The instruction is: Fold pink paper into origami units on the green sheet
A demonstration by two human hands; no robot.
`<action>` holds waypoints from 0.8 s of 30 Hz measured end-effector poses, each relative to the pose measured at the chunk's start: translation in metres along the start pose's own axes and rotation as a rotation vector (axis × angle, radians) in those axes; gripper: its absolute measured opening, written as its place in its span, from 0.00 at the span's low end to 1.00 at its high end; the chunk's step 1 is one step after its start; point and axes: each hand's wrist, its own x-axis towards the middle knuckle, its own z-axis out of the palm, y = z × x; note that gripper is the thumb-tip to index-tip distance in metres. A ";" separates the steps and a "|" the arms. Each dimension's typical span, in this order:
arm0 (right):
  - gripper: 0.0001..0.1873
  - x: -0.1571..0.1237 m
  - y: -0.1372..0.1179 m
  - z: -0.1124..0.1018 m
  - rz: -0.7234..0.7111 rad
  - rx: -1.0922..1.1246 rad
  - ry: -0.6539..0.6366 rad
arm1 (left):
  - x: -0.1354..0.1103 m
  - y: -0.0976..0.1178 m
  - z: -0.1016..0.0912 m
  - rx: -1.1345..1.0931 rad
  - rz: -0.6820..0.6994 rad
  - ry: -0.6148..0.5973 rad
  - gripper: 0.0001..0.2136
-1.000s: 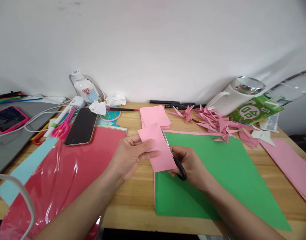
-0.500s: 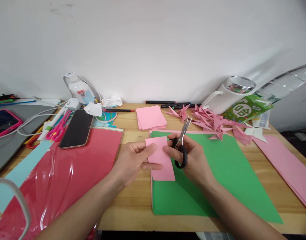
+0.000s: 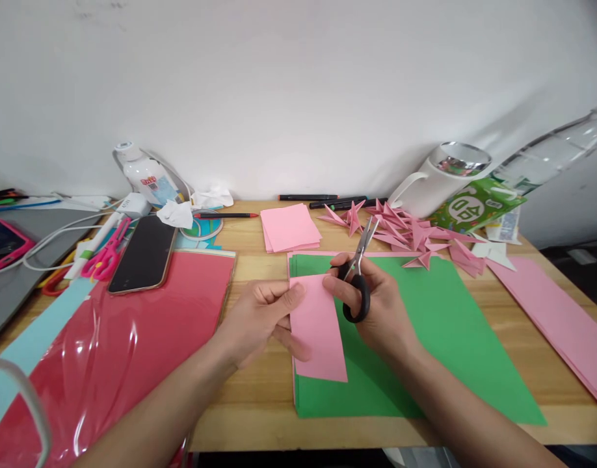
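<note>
My left hand pinches the left edge of a pink paper rectangle, thumb on top, holding it just over the near left corner of a green sheet stack. My right hand grips black-handled scissors, blades pointing up and away, slightly apart; its thumb also touches the pink paper's top right corner. A stack of cut pink rectangles lies farther back on the wooden desk.
Folded pink paper stars lie at the back right by a white kettle and green packet. Pink sheets sit far right. Left: red sheets in plastic, a phone, pink scissors, a bottle, markers.
The pink rectangle has swung from behind the scissors to lower and flatter over the green stack. My right hand turned the scissors upright and now touches the paper's corner.
</note>
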 end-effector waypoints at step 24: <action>0.25 0.021 -0.017 -0.046 -0.122 -1.831 -0.045 | 0.018 0.005 -0.014 -0.069 0.189 0.283 0.11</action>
